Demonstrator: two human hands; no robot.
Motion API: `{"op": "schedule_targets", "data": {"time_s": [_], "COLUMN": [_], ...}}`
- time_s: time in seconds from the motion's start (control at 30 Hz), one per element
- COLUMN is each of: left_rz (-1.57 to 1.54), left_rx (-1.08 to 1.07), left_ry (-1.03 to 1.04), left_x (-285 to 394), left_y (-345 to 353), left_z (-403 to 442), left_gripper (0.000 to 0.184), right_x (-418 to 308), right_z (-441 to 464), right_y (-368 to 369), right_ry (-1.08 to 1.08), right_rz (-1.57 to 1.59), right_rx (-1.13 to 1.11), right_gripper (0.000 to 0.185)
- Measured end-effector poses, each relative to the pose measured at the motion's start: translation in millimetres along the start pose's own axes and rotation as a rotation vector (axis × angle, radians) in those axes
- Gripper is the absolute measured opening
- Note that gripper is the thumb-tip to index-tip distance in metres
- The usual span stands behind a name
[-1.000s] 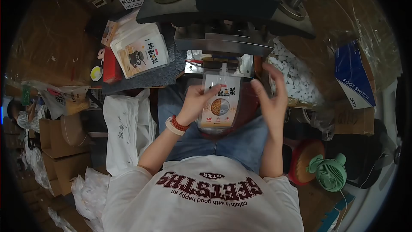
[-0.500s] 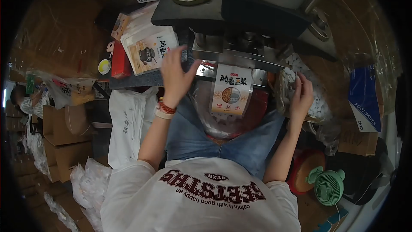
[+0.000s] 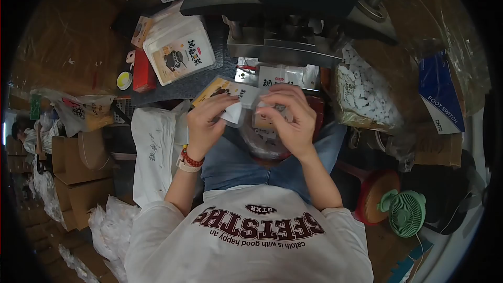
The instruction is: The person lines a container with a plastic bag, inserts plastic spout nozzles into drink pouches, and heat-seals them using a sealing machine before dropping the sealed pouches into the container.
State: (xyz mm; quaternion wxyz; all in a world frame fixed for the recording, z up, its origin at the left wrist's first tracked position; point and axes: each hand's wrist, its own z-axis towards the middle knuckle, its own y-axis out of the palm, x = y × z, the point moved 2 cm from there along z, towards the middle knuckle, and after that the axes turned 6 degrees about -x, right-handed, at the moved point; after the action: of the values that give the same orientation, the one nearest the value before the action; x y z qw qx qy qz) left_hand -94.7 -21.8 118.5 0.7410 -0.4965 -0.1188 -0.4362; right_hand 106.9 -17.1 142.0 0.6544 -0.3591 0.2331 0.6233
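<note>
My left hand (image 3: 208, 121) grips a printed plastic pouch (image 3: 220, 88) by its lower edge, tilted in front of my lap. My right hand (image 3: 294, 118) is at the pouch's right end, thumb and fingers pinched together; whatever is between them is hidden. Behind my right hand, another printed pouch (image 3: 271, 73) lies at the metal front of the press machine (image 3: 283, 50), partly covered. To the left, a stack of similar pouches (image 3: 184, 58) rests on the dark mat. A clear bag of small white plastic pieces (image 3: 364, 86) stands to the right.
A red box (image 3: 143, 71) and a small round yellow-and-white tin (image 3: 124, 80) sit left of the stack. At the right are a blue foot switch box (image 3: 441, 94) and a green fan (image 3: 407, 213). Cardboard boxes (image 3: 86, 178) stand at the lower left.
My left hand has come from the stack towards the middle, now with a pouch in it. My right hand has moved left from the bag of white pieces to meet the pouch.
</note>
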Motion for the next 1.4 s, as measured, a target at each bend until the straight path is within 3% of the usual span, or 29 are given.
{"op": "schedule_targets", "data": {"time_s": [0.13,0.23,0.3,0.37,0.4,0.43,0.5,0.57,0.6,0.67,0.8,0.83,0.9,0.93,1.0,1.03,1.1,1.2,1.23,1.27,1.33,1.4], "left_rz": [-0.185,-0.362,-0.435,-0.795,-0.776,-0.779,-1.124,-1.175,-1.23,-1.291,-1.346,-1.338,-0.858,-0.545,0.373,0.373,0.854,0.554,0.557,0.557,0.159,0.082], "left_rx": [-0.137,-0.205,-0.23,-0.374,-0.445,-0.442,-0.268,-0.252,-0.254,-0.278,-0.277,-0.263,-0.422,-0.346,0.104,0.1,-0.135,-0.279,-0.203,-0.208,-0.162,-0.067], "left_ry": [0.096,0.023,-0.03,-0.463,-0.662,-0.662,-0.751,-0.79,-0.802,-0.821,-0.856,-0.86,-0.764,-0.612,-0.288,-0.288,-0.281,-0.097,-0.074,-0.076,-0.368,-0.261], "left_x": [35,41,30,7,-3,-2,2,-10,-13,-17,-20,-22,-25,-44,-62,-74,-91,-71,-69,-63,-49,-30], "left_y": [-4,12,40,75,82,84,86,92,93,93,97,90,71,61,24,15,6,-4,-5,-8,-15,-11], "left_z": [5,5,4,3,7,16,35,50,56,62,61,62,65,62,56,45,18,-6,-11,-13,-11,-6], "left_gripper": [0.036,0.022,0.018,0.022,0.025,0.025,0.026,0.028,0.028,0.029,0.03,0.03,0.035,0.049,0.066,0.066,0.077,0.064,0.05,0.05,0.04,0.039], "right_x": [-7,-7,0,10,6,10,17,28,50,91,92,92,88,81,67,63,57,24,17,8,-15,-21], "right_z": [-5,-9,-11,-9,-4,-1,8,19,16,6,4,5,7,10,7,3,-5,-6,-7,-3,12,11], "right_y": [1,-12,-15,-28,-42,-59,-95,-115,-124,-130,-126,-129,-131,-128,-129,-126,-118,-89,-79,-70,-49,-28], "right_ry": [-0.086,-0.054,0.157,0.242,0.245,0.259,0.313,0.282,0.282,0.378,0.569,0.534,0.491,0.486,0.53,0.533,0.386,0.431,0.414,0.418,-0.003,-0.034], "right_rz": [-0.003,0.117,-0.054,-0.108,-0.16,-0.264,-0.519,-0.843,-0.839,-1.279,-1.041,-1.002,-0.963,-0.959,-0.653,-0.653,-0.05,0.053,0.066,0.068,-0.293,-0.37], "right_rx": [-0.102,-0.121,-0.014,0.148,0.195,0.188,0.175,0.181,0.174,0.037,-0.094,-0.072,0.041,0.037,0.364,0.365,0.445,0.308,0.253,0.254,-0.011,-0.047], "right_gripper": [0.023,0.027,0.031,0.032,0.027,0.027,0.025,0.021,0.021,0.021,0.021,0.02,0.017,0.017,0.017,0.017,0.022,0.025,0.027,0.027,0.028,0.024]}}
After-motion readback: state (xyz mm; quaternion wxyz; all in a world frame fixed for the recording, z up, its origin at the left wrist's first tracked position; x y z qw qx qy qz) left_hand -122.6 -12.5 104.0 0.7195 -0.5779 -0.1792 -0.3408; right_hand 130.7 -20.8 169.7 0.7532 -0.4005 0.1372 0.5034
